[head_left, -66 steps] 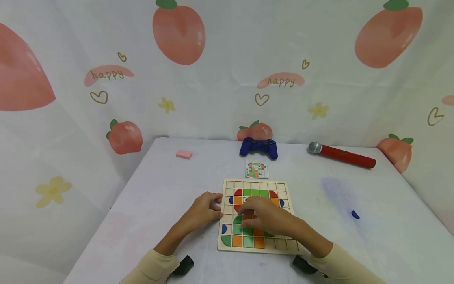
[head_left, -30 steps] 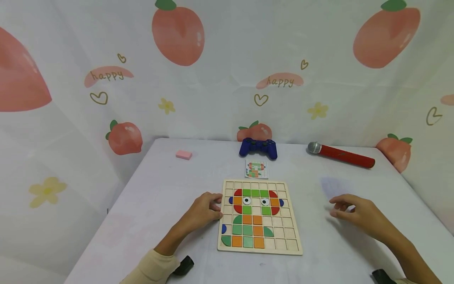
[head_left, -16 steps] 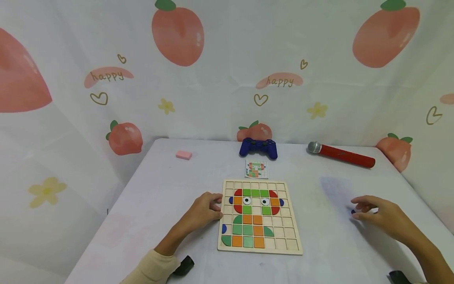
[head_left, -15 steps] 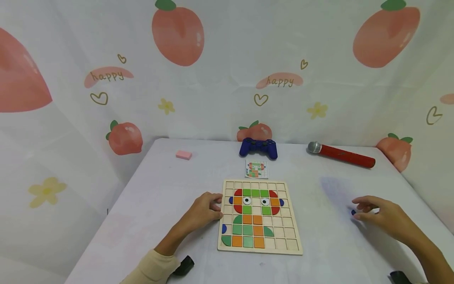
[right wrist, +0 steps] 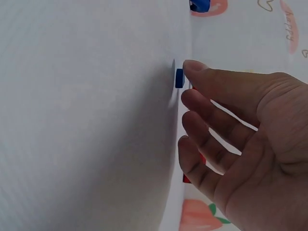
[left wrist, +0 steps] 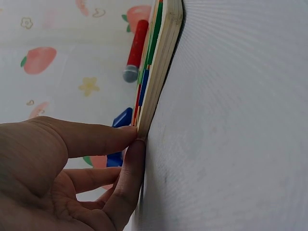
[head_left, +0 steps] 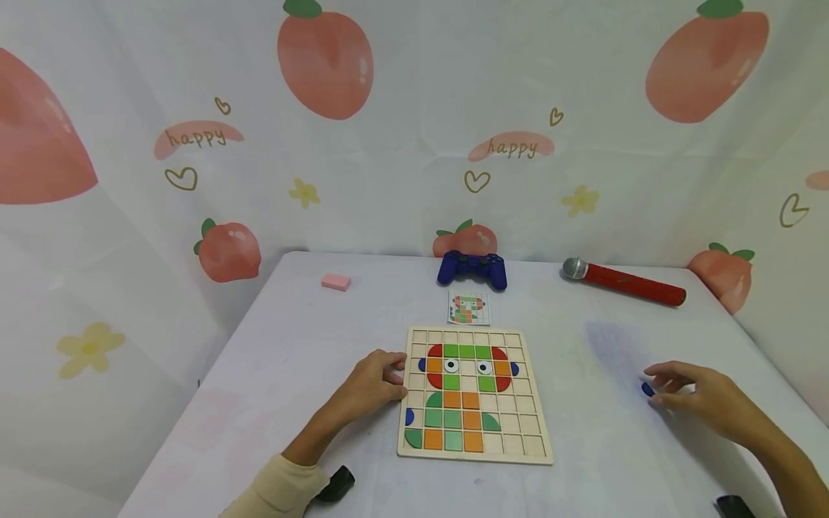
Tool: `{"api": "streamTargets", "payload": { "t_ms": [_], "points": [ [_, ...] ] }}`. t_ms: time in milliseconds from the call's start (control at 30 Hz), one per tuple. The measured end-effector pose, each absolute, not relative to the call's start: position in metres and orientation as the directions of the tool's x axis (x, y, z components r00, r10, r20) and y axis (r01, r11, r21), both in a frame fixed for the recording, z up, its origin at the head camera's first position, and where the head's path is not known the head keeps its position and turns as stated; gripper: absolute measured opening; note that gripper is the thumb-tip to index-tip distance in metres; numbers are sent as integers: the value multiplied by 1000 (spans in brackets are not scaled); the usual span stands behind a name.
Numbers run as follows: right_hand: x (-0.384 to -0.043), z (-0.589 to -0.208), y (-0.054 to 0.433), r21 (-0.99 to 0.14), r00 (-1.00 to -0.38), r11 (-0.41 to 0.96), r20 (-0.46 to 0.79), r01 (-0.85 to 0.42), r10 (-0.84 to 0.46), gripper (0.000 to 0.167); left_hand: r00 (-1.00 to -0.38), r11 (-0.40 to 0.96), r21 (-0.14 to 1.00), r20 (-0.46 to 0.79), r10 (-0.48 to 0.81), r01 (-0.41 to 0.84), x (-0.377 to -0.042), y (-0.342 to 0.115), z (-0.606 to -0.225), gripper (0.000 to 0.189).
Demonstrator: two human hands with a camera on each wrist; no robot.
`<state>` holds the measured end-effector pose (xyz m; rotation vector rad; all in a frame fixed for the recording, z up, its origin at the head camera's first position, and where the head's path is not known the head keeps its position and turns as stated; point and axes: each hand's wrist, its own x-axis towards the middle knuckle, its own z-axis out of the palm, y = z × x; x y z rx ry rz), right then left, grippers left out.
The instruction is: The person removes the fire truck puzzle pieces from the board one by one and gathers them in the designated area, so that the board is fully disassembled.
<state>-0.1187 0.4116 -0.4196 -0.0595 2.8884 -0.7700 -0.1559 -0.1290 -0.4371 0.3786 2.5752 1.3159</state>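
Observation:
A square wooden puzzle board (head_left: 512, 446) with a grid of cells lies at the middle of the table. Its colored tiles form a figure with two round eyes. My left hand (head_left: 370, 388) holds the board's left edge, the thumb and index fingertip against its side in the left wrist view. Off to the right lies a loose blue half-circle tile (head_left: 647, 389), seen edge-on in the right wrist view (right wrist: 179, 78). Around it hover the slightly bent thumb and fingers of my right hand (head_left: 709, 399); the fingertips are close, but no pinch shows.
Behind the board lies a small pattern card (head_left: 469, 309), with a blue game controller (head_left: 472, 268) beyond it. A pink block (head_left: 336, 282) rests at the back left. A red microphone (head_left: 624, 283) lies at the back right, near the printed cloth backdrop.
My right hand has left the board and moved right to the blue half-circle tile. More of that tile shows than half a second ago. The left hand stays at the board's edge.

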Motion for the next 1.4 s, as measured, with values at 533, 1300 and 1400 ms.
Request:
{"api": "streamTargets", "payload": {
  "t_ms": [533,1300,1400],
  "points": [
    [-125,-416,405,-469,-975,883,-181,-28,-127,29,-942,563,818,-86,325,120,-155,-129,-436,60],
    [-129,-416,405,-470,-955,879,-290,83,-65,37,-942,565,816,-82,327,125,-156,-130,-437,61],
    [-130,-416,404,-470,-962,882,-253,34,-98,31,-942,562,818,-80,325,125,-156,-130,-437,60]
  ]
}}
